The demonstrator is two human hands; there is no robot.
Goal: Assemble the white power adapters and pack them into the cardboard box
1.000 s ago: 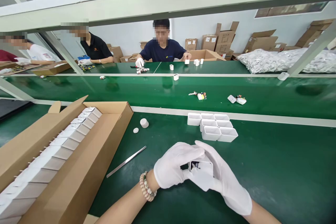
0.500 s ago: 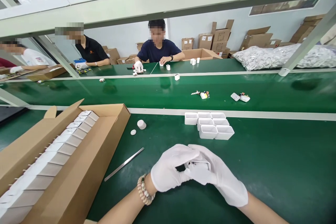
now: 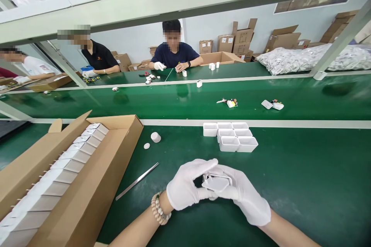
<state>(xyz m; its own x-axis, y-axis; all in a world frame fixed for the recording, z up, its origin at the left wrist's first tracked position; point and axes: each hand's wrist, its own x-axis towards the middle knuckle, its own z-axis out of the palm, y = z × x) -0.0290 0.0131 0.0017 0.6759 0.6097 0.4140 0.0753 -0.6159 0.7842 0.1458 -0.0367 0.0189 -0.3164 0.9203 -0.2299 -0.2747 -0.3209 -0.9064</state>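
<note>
Both of my hands wear white gloves and meet over the green bench. Between them is a white plastic housing [image 3: 216, 182] with a rounded rim and a flat inner face turned toward me. My left hand [image 3: 191, 185] grips its left side, thumb and fingers curled round it. My right hand [image 3: 242, 191] closes on its right end, the thumb along the near edge. Gloved fingers hide much of the housing. Beyond my hands stand several open white plastic cases [image 3: 230, 144] in a cluster. Metal tweezers [image 3: 137, 181] lie left of my left hand.
A long cardboard box [image 3: 127, 135] at left holds a row of white boxed pieces [image 3: 62, 165]. A small white cylinder [image 3: 155, 137] and white disc [image 3: 147, 146] lie near it. Small wired parts [image 3: 230, 103] rest on the green conveyor [image 3: 168, 102]. Co-workers sit beyond.
My right thumb has shifted down, uncovering the housing's flat face. The wired parts on the conveyor have moved right. The co-worker opposite has lifted a gloved hand from the small parts.
</note>
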